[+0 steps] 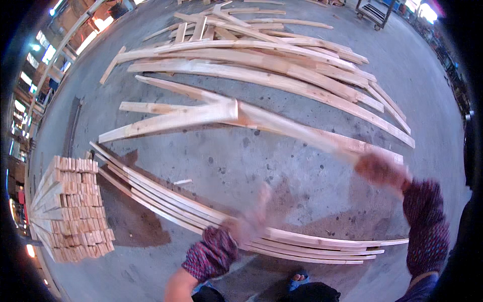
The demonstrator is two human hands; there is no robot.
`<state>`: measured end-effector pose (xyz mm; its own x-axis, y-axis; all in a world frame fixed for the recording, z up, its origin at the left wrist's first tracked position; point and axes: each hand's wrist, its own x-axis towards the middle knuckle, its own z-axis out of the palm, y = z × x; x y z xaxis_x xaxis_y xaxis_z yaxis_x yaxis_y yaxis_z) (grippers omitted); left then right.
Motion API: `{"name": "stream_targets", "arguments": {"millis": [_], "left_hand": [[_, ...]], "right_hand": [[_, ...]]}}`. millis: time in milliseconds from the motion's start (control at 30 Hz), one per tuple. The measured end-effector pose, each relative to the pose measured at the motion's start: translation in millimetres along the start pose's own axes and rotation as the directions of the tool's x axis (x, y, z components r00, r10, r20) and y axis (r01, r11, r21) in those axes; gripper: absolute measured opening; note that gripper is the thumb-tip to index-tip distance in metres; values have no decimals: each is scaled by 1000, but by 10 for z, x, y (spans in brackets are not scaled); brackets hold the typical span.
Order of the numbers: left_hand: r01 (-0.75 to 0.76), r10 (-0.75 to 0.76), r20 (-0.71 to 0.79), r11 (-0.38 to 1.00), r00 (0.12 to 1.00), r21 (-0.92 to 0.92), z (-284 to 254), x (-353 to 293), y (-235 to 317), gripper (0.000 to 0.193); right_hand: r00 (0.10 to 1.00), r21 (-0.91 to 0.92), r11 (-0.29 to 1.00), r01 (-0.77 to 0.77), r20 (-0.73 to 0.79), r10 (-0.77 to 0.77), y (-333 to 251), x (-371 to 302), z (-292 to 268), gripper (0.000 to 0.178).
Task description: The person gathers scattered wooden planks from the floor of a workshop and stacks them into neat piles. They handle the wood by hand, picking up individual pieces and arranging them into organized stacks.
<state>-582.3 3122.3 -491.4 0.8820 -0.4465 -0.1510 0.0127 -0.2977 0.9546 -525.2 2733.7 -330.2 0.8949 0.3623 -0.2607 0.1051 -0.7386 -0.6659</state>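
Note:
My right hand (pixel 380 170), blurred by motion, is closed round the near right end of a long pale wooden board (pixel 292 130). That board slants away to the far left, crossing other boards. A shorter-looking plank (pixel 171 120) meets it near the middle. My left hand (pixel 250 217), also smeared, is held above a row of long wooden strips (pixel 176 204) lying side by side on the floor. One finger or thumb stretches upward from it, and nothing shows in its grasp. Patterned sleeve covers wrap both forearms.
A tall block of stacked wooden strips (pixel 80 211) stands at the left. Beyond the board lies a loose heap of long planks (pixel 251 60). A small wood scrap (pixel 183 181) is on the grey floor (pixel 201 156). A wheeled cart (pixel 373 14) stands far right. My sandalled foot (pixel 299 280) shows below.

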Motion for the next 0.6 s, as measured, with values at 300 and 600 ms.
{"name": "stream_targets", "arguments": {"millis": [300, 600], "left_hand": [[-209, -491, -342, 306, 801, -929, -1248, 1105, -479, 43], [65, -162, -149, 858, 975, -510, 2225, -27, -363, 26]], "right_hand": [[962, -217, 938, -271, -41, 268, -210, -1371, 917, 24], [975, -355, 910, -216, -20, 223, -401, -474, 1213, 33]]}}
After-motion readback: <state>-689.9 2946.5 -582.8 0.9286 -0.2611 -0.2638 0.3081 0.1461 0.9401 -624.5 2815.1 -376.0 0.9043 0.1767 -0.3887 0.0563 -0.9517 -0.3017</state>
